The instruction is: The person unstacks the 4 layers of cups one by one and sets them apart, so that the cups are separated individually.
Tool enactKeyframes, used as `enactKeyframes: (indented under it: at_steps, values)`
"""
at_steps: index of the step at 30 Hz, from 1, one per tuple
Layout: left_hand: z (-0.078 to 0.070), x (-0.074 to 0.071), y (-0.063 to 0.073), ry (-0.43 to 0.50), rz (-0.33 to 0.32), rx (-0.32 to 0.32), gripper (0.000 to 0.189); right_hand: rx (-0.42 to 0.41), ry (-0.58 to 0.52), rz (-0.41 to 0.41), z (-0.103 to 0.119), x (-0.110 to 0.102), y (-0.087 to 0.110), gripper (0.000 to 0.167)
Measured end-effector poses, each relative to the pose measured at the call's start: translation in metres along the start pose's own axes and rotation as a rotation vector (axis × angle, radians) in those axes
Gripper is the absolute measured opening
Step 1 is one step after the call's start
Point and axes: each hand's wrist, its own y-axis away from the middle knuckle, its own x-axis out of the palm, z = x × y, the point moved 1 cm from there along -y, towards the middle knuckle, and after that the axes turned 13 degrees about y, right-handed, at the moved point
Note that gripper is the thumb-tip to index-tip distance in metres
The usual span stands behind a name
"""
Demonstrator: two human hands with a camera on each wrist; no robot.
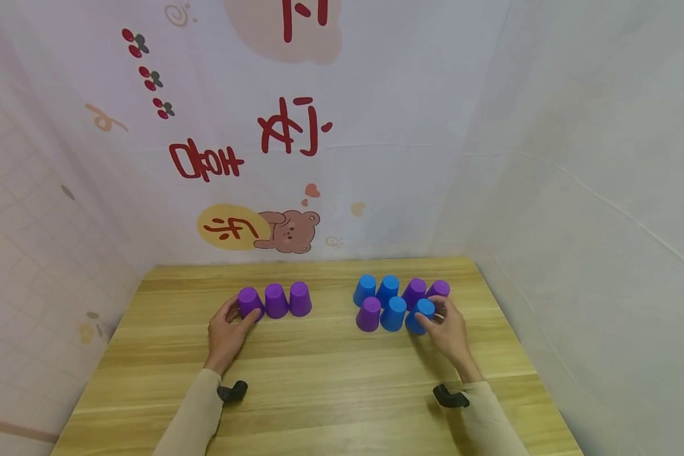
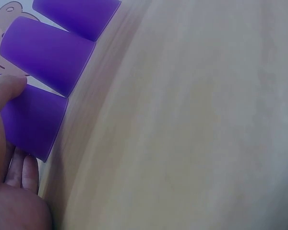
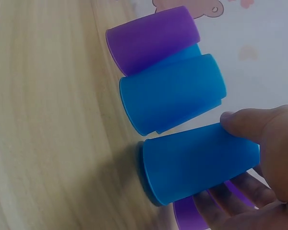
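My left hand [image 1: 225,337] holds a purple cup [image 1: 249,302], turned upside down, at the left end of a row. Beside that cup are two more upturned purple cups [image 1: 275,301] [image 1: 299,299]. In the left wrist view the thumb lies on one side of the held purple cup [image 2: 33,120] and fingers show on the other. At the right, my right hand [image 1: 451,334] grips an upturned blue cup [image 1: 417,322] between thumb and fingers. Whether the rim of this blue cup [image 3: 197,165] touches the table cannot be told.
Left of the right hand's cup stand a blue cup [image 1: 393,315] and a purple cup [image 1: 368,315]. Behind them is a row of two blue cups [image 1: 365,290] [image 1: 389,289] and two purple cups [image 1: 415,294] [image 1: 440,289]. Fabric walls border the wooden table [image 1: 319,392].
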Motion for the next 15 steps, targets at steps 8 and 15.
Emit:
enactKeyframes:
  at_steps: [8,15]
  values:
    - [0.0001,-0.0002,0.0002,0.002,-0.005,-0.01,0.074,-0.005,-0.001,-0.003,-0.0001,0.0057,0.0,0.053]
    - [-0.0001,0.0,-0.0006,0.003,-0.005,-0.008,0.074,-0.02,0.001,-0.009,0.0028,0.0083,-0.001,0.054]
